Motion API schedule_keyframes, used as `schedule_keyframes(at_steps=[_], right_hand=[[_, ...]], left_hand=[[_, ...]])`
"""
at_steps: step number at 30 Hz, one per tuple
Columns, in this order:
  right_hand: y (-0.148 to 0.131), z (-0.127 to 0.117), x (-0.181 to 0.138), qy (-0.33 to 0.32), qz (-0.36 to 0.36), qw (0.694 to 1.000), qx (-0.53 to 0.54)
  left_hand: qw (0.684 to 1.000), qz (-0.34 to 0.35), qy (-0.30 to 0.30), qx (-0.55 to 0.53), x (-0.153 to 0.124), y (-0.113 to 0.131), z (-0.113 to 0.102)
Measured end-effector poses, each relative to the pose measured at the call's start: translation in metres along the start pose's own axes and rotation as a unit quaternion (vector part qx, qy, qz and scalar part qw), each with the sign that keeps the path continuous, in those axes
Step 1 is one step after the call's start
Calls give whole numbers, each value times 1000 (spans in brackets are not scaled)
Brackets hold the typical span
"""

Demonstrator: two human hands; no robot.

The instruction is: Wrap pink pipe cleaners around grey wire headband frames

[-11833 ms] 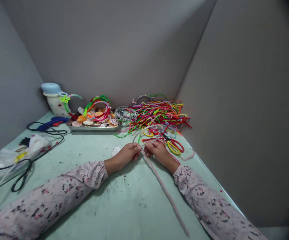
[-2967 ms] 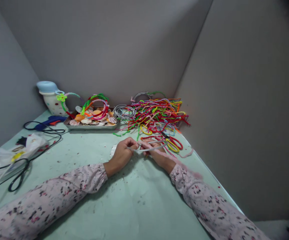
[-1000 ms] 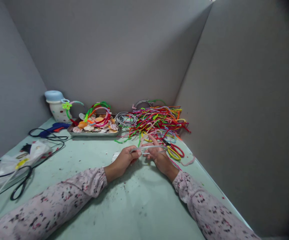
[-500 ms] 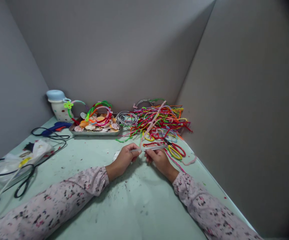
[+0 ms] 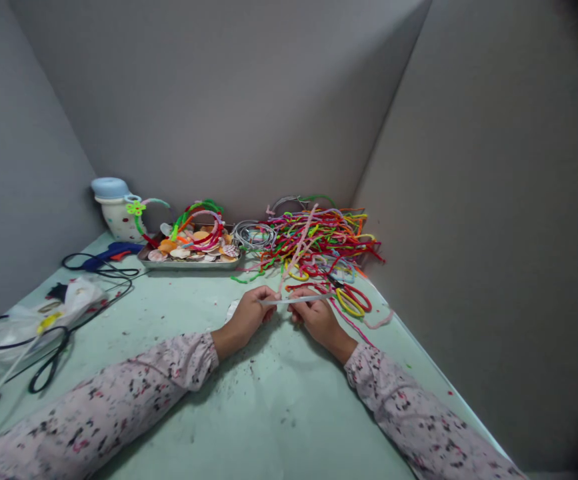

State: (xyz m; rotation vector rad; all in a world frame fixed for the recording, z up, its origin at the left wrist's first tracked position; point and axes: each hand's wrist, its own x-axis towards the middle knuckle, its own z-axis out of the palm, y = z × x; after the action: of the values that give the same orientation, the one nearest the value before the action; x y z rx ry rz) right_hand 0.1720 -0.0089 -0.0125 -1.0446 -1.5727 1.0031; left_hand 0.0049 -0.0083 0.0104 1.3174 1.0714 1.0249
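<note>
From here I count two bare hands, the left hand [image 5: 249, 315] and the right hand [image 5: 319, 320], one pale band [image 5: 296, 300] and one pink fuzzy stem [image 5: 301, 250] at work. Further back I see one metal tray [image 5: 193, 265], one bottle [image 5: 123, 222] with a blue lid, one pair of scissors [image 5: 351, 300] and a heap of coloured stems [image 5: 319, 233] too tangled for me to count. The tray holds many shells [image 5: 181, 253], with colourful hoops [image 5: 201, 227] standing among them; the plastic bag [image 5: 76, 293] at my left has contents I can't make out. The band lies across both hands, just above the table [image 5: 269, 413]: the left pinches it between thumb and finger where the stem's near end meets it, and the right pinches it beside that spot. The stem slants up and away between them.
</note>
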Motion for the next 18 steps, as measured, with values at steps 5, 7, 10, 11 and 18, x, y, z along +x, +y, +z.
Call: schedule_keyframes(at_steps=[5,7,10,11,18], right_hand=[[-4,0,-1,-3,-19,1000,-24],[-4,0,-1,-2,-27,999,-32],[-3,0,-1,6,-34,999,-42],[-3,0,-1,6,-36,998,-43],[-7,-1,-3,-13,-46,997,-58]], left_hand=[[1000,14,-1,13,0,-3,-2],[1000,21,-1,19,1,-4,-2],[999,25,-4,23,1,-4,-2],[999,24,-5,22,1,-4,-2],[1000,8,-14,11,0,-2,-2]])
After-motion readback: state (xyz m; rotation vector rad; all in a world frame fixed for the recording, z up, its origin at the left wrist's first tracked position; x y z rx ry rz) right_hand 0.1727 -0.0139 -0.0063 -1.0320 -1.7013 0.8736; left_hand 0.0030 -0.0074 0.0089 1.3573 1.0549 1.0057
